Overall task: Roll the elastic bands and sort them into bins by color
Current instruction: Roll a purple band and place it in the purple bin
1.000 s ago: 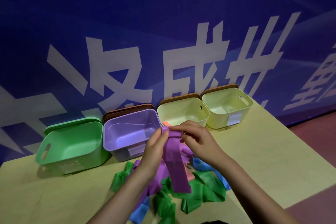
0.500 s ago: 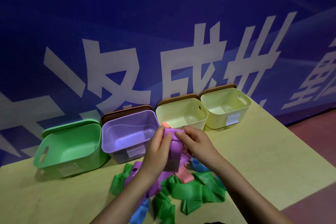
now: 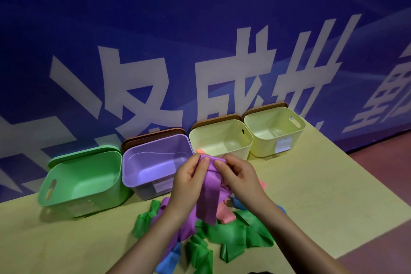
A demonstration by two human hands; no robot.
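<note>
Two hands, our left hand (image 3: pixel 189 179) and right hand (image 3: pixel 239 176), pinch the flat purple elastic band (image 3: pixel 210 198); its hanging tail has shortened, so rolling is progressing.

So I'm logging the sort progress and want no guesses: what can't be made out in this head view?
- Bottom of the green bin: hidden by its near wall.
- How far the purple band is rolled: its top is covered by the fingers of the left hand and right hand.
- White labels on the bins: too small to read.
- Band pile: overlapped by the forearms and cut off at the bottom edge.
</note>
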